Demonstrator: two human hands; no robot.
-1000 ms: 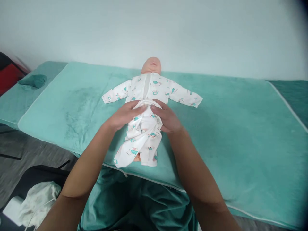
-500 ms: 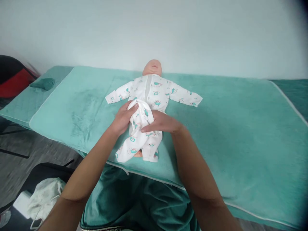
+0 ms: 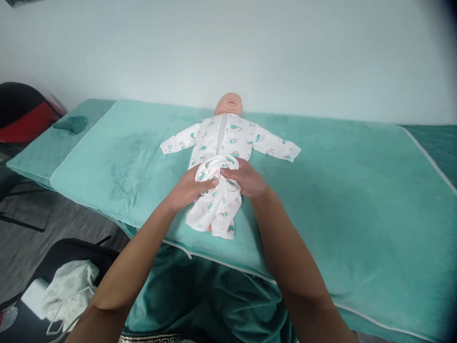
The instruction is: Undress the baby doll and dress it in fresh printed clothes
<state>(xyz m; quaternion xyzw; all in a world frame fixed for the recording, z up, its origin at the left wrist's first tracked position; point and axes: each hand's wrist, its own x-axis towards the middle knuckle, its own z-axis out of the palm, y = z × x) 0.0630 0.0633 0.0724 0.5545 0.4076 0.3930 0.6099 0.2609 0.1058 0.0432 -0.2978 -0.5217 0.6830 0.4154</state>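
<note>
A baby doll (image 3: 228, 103) lies on its back on the green bed, its head toward the wall. It wears a white long-sleeved top (image 3: 233, 133) with small teal and pink prints, sleeves spread to both sides. Over its lower body I hold a pair of matching printed baby pants (image 3: 214, 207), the waistband bunched into a ring. My left hand (image 3: 189, 188) grips the left side of the bunched cloth, thumb on top. My right hand (image 3: 246, 176) pinches the right side, thumb pressed on the folds. The doll's legs are mostly hidden under cloth.
The green velvet bed cover (image 3: 339, 200) stretches to both sides, with a face hole (image 3: 70, 125) at the left end. A black chair (image 3: 82, 250) at lower left bears a pale cloth bag (image 3: 69, 290) and a white box (image 3: 34, 297). A red and black chair (image 3: 26, 121) stands beyond.
Both hands have gathered the pants further, and the waistband is now bunched between the thumbs. The left pant leg has drawn in and up. My view has shifted slightly.
</note>
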